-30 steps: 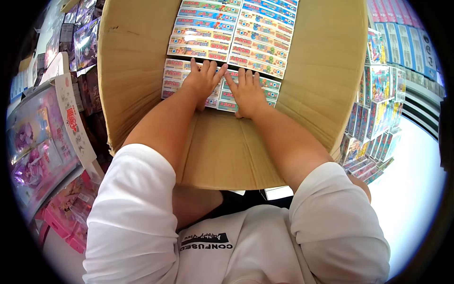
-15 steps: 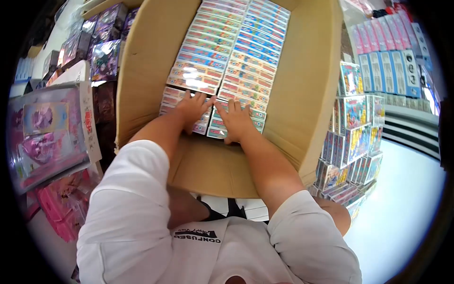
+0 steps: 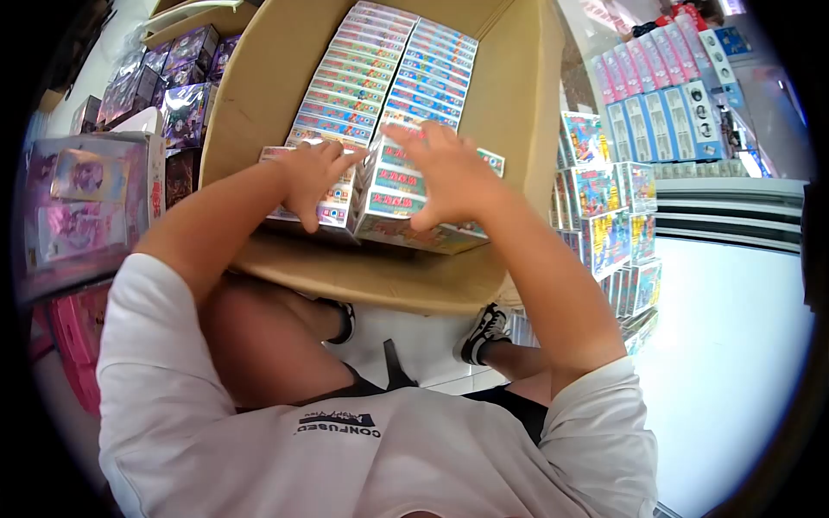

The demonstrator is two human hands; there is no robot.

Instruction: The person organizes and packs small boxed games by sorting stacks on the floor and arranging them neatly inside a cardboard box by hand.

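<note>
My left hand [image 3: 311, 177] spans a left group of small printed boxes [image 3: 338, 195], thumb at the near side and fingers at the far side. Around a right group of small boxes with red lettering [image 3: 395, 180], my right hand [image 3: 453, 173] is spread the same way, gripping it. Both groups sit higher than the rows behind them, side by side, their near faces showing. They are at the near end of an open cardboard carton [image 3: 259, 95]. Two long rows of similar boxes [image 3: 423, 82] fill its far part.
Purple packaged boxes [image 3: 186, 112] and a clear pink-purple package [image 3: 86, 190] stand at the left. Stacked shrink-wrapped boxes [image 3: 604, 229] rise beside the carton's right wall. Farther right are pink and blue boxes [image 3: 661, 116]. My shoe [image 3: 484, 332] is below the carton's near edge.
Both hands have raised the near groups of boxes above the rows behind. My view has pulled back, and the carton now appears farther up and left.
</note>
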